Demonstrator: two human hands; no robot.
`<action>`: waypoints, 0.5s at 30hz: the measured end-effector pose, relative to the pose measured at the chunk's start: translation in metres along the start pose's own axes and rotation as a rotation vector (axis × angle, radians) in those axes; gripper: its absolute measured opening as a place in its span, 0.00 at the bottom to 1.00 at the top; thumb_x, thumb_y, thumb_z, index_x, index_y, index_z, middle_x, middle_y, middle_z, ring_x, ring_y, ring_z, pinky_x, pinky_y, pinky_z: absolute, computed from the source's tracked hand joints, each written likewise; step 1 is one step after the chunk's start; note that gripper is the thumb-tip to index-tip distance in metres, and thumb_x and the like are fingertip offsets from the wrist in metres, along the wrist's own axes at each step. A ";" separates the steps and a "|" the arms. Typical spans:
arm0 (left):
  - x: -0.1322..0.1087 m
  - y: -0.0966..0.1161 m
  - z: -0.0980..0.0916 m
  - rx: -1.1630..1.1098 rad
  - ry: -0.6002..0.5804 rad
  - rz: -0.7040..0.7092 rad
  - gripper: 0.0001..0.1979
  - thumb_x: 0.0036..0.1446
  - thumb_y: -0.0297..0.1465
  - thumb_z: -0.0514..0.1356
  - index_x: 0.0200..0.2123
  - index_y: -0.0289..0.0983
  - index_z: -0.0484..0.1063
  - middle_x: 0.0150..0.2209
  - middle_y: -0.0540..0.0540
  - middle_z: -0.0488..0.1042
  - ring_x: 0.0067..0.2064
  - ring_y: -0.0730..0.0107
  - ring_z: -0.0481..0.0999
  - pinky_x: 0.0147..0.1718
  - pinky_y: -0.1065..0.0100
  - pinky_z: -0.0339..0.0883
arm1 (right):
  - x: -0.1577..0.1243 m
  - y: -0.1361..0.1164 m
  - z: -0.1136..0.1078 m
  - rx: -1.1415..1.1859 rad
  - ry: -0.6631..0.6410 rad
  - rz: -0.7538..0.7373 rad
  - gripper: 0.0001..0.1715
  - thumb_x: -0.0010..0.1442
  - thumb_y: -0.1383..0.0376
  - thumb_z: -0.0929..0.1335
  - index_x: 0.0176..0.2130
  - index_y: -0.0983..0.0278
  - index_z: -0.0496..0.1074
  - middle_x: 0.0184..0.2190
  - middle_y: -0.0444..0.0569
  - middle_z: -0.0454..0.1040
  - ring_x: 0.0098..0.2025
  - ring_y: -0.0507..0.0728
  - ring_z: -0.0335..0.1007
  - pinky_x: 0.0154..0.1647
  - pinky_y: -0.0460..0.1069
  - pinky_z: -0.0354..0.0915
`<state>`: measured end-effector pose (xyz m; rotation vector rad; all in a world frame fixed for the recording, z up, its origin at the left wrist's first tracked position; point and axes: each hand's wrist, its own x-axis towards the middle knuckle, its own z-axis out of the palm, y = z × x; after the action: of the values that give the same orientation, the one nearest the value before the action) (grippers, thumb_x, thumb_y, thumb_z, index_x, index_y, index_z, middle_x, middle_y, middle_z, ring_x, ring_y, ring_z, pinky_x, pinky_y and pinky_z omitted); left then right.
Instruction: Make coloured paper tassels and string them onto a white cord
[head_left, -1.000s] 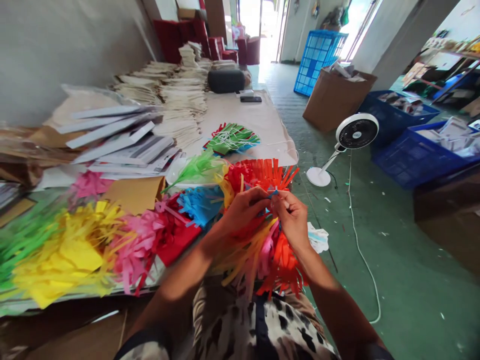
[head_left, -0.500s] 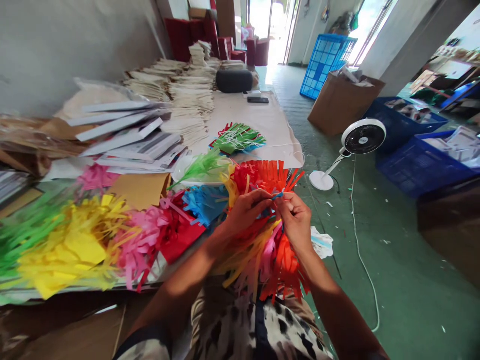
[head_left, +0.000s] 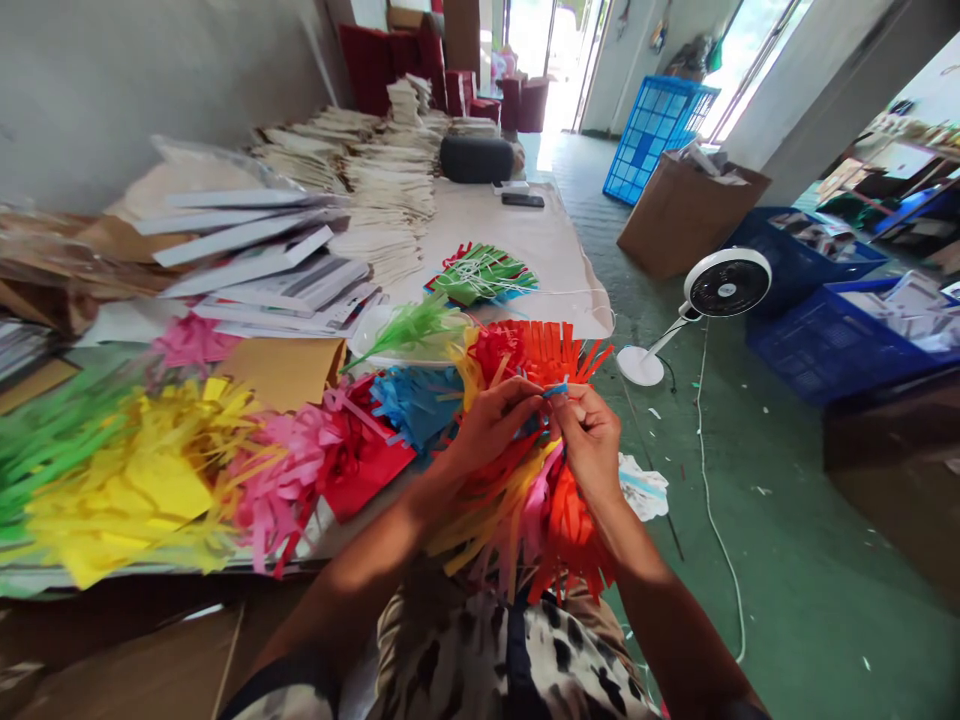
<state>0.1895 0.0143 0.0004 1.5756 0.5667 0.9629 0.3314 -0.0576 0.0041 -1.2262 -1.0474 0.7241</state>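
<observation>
My left hand (head_left: 501,412) and my right hand (head_left: 589,425) meet at the table's near right corner, fingertips pinched on a narrow twisted strip of blue paper (head_left: 556,390). Beneath and around them spread fringed paper tassels: orange ones (head_left: 574,530) hang over my lap, with pink and yellow strands (head_left: 517,510) beside them. Just beyond the hands lies more red and orange fringe (head_left: 551,345). A blue fringed bunch (head_left: 420,400) rests left of my left hand. Whether the blue strip is joined to a tassel is hidden by my fingers.
Green, yellow (head_left: 127,480), pink and red fringed paper piles line the table's left side. Behind them stand stacked white boards (head_left: 255,250) and cloth stacks (head_left: 390,180). Green fringe with white string (head_left: 484,275) lies farther back. A white fan (head_left: 726,282) stands on the floor right.
Both hands stay together on the blue strip, with hardly any finger movement. The whole view has shifted slightly.
</observation>
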 end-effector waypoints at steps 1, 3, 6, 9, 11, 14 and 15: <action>0.000 0.000 0.000 0.012 0.006 -0.001 0.17 0.68 0.45 0.63 0.40 0.36 0.78 0.37 0.46 0.80 0.34 0.71 0.75 0.34 0.70 0.67 | 0.000 0.000 0.000 -0.008 0.004 0.006 0.17 0.69 0.49 0.70 0.42 0.60 0.77 0.20 0.37 0.65 0.23 0.50 0.56 0.27 0.47 0.54; -0.001 0.001 0.001 0.059 0.030 0.013 0.17 0.68 0.45 0.63 0.41 0.37 0.78 0.36 0.46 0.80 0.34 0.71 0.75 0.34 0.70 0.67 | 0.000 -0.001 0.001 -0.021 0.011 0.021 0.18 0.68 0.48 0.70 0.42 0.60 0.76 0.20 0.37 0.65 0.22 0.51 0.55 0.26 0.47 0.54; -0.003 0.003 0.001 0.165 0.068 0.066 0.15 0.70 0.43 0.62 0.41 0.37 0.78 0.35 0.47 0.80 0.33 0.71 0.75 0.34 0.70 0.66 | -0.001 -0.001 0.002 -0.036 0.016 0.020 0.18 0.69 0.48 0.70 0.42 0.60 0.76 0.20 0.37 0.66 0.22 0.50 0.55 0.26 0.47 0.53; -0.004 0.003 0.001 0.258 0.084 0.107 0.13 0.71 0.40 0.61 0.41 0.37 0.78 0.35 0.48 0.80 0.32 0.72 0.74 0.33 0.69 0.66 | -0.002 0.000 0.002 -0.071 0.021 0.004 0.18 0.69 0.49 0.70 0.42 0.60 0.75 0.21 0.37 0.66 0.22 0.50 0.57 0.26 0.47 0.54; -0.004 0.002 0.000 0.322 0.100 0.131 0.11 0.70 0.39 0.61 0.42 0.38 0.79 0.35 0.48 0.81 0.32 0.71 0.74 0.34 0.68 0.67 | -0.002 0.000 0.002 -0.103 0.027 -0.004 0.18 0.70 0.49 0.69 0.40 0.61 0.75 0.20 0.37 0.66 0.22 0.50 0.58 0.26 0.47 0.54; -0.003 -0.003 0.000 0.407 0.112 0.186 0.09 0.70 0.37 0.62 0.45 0.40 0.80 0.39 0.48 0.82 0.35 0.69 0.77 0.37 0.67 0.69 | -0.003 0.001 0.002 -0.155 0.050 -0.026 0.20 0.70 0.49 0.69 0.35 0.61 0.72 0.20 0.37 0.66 0.22 0.50 0.58 0.26 0.47 0.54; -0.003 -0.004 -0.001 0.427 0.116 0.204 0.08 0.70 0.36 0.62 0.45 0.40 0.80 0.40 0.47 0.82 0.36 0.68 0.78 0.38 0.66 0.70 | -0.004 0.001 0.002 -0.171 0.054 -0.027 0.21 0.71 0.49 0.69 0.34 0.61 0.71 0.20 0.38 0.66 0.22 0.50 0.58 0.26 0.47 0.55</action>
<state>0.1878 0.0132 -0.0042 1.9958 0.7383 1.1449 0.3284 -0.0600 0.0024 -1.3683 -1.0963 0.5866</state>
